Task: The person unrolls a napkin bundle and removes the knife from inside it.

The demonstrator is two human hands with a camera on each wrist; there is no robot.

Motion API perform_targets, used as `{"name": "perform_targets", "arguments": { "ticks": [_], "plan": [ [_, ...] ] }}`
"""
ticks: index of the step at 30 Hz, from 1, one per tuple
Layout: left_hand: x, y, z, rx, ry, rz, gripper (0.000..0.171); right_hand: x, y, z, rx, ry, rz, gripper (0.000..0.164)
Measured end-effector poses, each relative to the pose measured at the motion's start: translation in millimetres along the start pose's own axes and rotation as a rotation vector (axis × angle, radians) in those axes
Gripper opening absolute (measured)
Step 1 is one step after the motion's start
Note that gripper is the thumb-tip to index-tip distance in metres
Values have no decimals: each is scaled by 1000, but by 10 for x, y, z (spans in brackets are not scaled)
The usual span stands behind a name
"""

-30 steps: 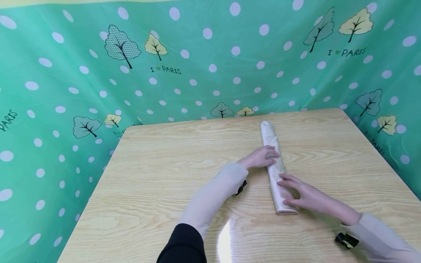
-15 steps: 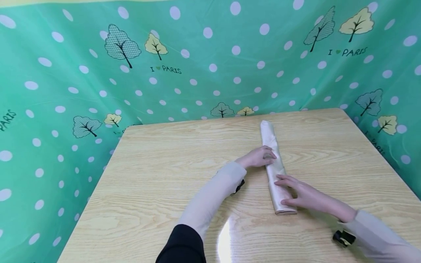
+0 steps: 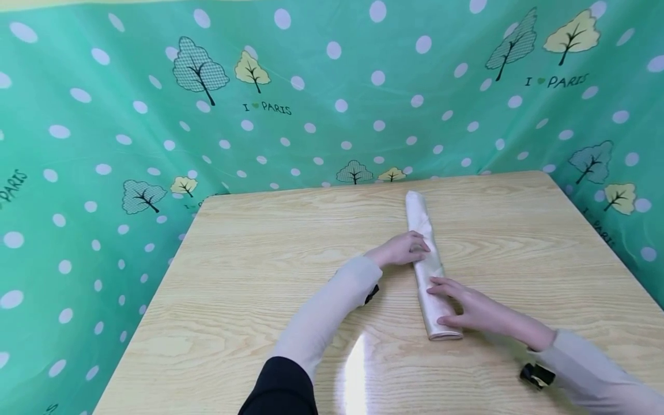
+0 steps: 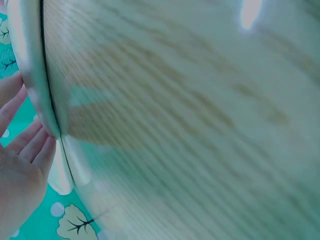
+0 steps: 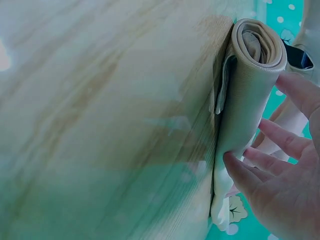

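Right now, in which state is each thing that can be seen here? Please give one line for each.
Roll: coiled up, lying on the table, with a loose edge near one end.
Left hand: fingers bent, touching the roll.
Right hand: fingers spread, fingertips on the roll.
Table: shiny, with a bright light reflected in it.
Green cloth: hanging behind the table, slightly creased.

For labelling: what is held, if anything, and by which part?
Nothing seems held: the left hand touches the cloth roll midway, right hand towards its near end.
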State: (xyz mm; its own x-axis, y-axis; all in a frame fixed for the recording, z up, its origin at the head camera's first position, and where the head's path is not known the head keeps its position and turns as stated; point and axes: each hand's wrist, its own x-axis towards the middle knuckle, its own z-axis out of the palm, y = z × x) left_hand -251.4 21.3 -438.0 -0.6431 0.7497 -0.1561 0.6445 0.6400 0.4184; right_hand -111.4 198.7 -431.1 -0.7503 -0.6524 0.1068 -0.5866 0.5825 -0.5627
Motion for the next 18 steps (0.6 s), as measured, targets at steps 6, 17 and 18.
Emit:
{"name": "perform_targets", "arguments": {
  "ticks": [6,17,18],
  "plan": [
    [-23,15,-12,5,-1,-7,26,10,-42,-17,-4,-19,21,54],
    [-18,29,-16,-15,-6,-24,25,-42,-255,18,-64,89,-49,50],
    [-17,30,-16,-14,-5,-23,25,-45,-268,26,-71,100,-57,50]
  ]
}}
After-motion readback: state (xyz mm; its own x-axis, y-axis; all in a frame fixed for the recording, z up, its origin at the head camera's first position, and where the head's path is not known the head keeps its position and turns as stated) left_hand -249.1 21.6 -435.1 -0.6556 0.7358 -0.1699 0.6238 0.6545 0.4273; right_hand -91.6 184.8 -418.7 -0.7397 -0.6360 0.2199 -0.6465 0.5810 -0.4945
